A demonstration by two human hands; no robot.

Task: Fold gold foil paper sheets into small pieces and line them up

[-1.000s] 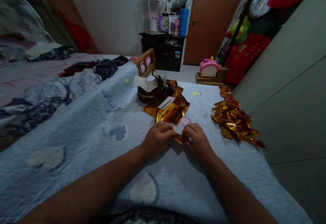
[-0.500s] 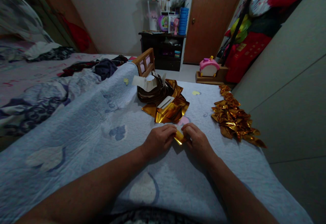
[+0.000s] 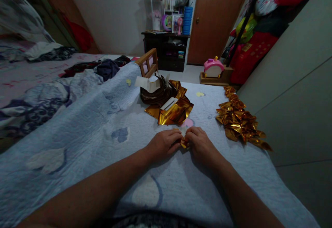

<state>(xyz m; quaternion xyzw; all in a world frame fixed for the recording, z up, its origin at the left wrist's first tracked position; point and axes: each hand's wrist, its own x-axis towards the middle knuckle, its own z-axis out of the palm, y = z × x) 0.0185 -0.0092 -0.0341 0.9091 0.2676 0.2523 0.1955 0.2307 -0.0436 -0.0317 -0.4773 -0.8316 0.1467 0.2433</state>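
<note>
- A small gold paper piece [image 3: 184, 143] is pinched by the fingers of the left hand [image 3: 165, 143] and the right hand [image 3: 200, 142], low over the pale blue quilt [image 3: 103, 159]; it appears to be only partly folded.
- Many folded gold pieces [image 3: 239, 124] are heaped near the quilt's right edge, seemingly already shaped.
- Beyond the hands, loose gold sheets [image 3: 176, 113] and a curled paper bundle [image 3: 155, 98] are set down, apparently unworked.
- Small items are kept inside the dark cabinet [image 3: 151, 48]; what is held in the red bag [image 3: 255, 57] cannot be told.

Brown door [image 3: 216, 24], dark cabinet [image 3: 166, 50], pink toy [image 3: 213, 68] on wooden ledge [image 3: 214, 79]
</note>
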